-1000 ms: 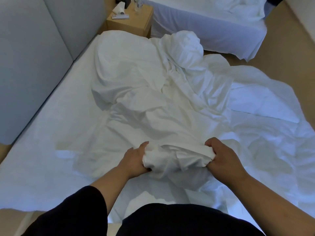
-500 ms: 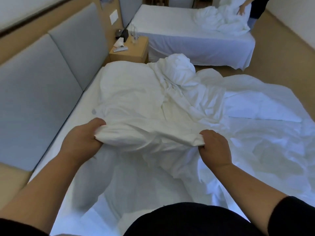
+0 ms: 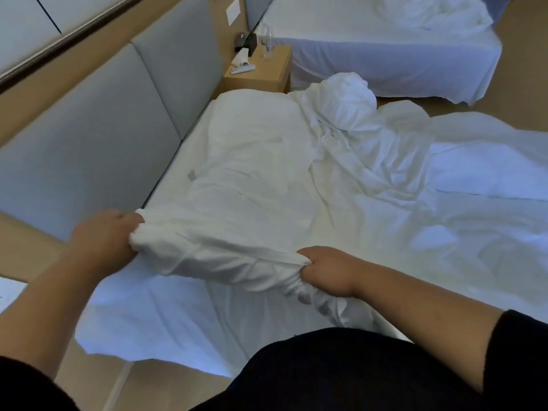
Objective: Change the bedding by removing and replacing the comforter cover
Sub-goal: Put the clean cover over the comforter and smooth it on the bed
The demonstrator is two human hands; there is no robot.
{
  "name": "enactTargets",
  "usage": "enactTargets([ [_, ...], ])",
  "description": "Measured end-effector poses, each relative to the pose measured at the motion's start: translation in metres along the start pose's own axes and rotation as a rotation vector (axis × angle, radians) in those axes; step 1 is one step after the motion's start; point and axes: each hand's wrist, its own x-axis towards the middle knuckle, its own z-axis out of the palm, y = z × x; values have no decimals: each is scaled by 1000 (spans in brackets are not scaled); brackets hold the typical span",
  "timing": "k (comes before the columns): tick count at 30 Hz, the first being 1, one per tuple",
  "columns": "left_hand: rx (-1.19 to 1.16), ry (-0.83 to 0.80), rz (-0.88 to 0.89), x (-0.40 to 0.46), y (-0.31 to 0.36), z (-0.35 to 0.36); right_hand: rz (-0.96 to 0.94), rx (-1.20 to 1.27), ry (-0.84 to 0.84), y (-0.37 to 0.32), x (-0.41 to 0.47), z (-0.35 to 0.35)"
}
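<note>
Gripping a bunched edge of the white comforter cover [image 3: 267,179], the left hand [image 3: 100,238] and right hand [image 3: 329,269] stay apart, fabric stretched between them.

Both hands gripping a bunched edge of the white comforter cover [image 3: 237,250]: left hand [image 3: 103,235] holding the left end, right hand [image 3: 332,271] holding the right end. Rest lying rumpled across the bed [image 3: 166,315]. Nightstand [image 3: 261,75] sitting beside the grey headboard [image 3: 103,129].

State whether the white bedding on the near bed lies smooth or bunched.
Bunched: the white bedding lies creased, heaped at the far end; left hand and right hand grip gathered folds.
</note>
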Motion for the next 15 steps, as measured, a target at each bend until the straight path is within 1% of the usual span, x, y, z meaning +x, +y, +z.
enactTargets([
  [1, 20, 7, 91, -5, 20, 12, 38, 37, 40, 4, 0, -3],
  [3, -92, 46, 381, -25, 77, 36, 49, 87, 90, 9, 1, -4],
  [4, -176, 81, 535, -36, 112, 51, 38, 68, 70, 8, 1, -2],
  [5, -253, 89, 638, -49, 149, 60, 34, 44, 33, 7, 3, 2],
  [6, -345, 55, 669, -58, 185, 66, 41, 33, 6, 8, 4, 6],
  [7, -460, 13, 630, -63, 215, 65, 55, 33, 9, 10, 5, 7],
  [8, -559, 3, 555, -63, 236, 62, 67, 43, 45, 12, 3, 5],
  [9, -610, 12, 489, -57, 246, 59, 67, 49, 114, 17, 0, 1],
  [10, -637, 36, 459, -50, 249, 55, 56, 23, 198, 25, -4, -3],
  [11, -668, 64, 447, -41, 246, 52, 37, -46, 289, 35, -9, -6],
  [13, -687, 104, 429, -24, 235, 42, 15, -316, 495, 59, -20, -6],
  [14, -671, 123, 414, -16, 231, 35, 51, -419, 576, 70, -25, -3],
  [15, -645, 138, 414, -8, 228, 27, 111, -454, 639, 80, -28, -1],
])
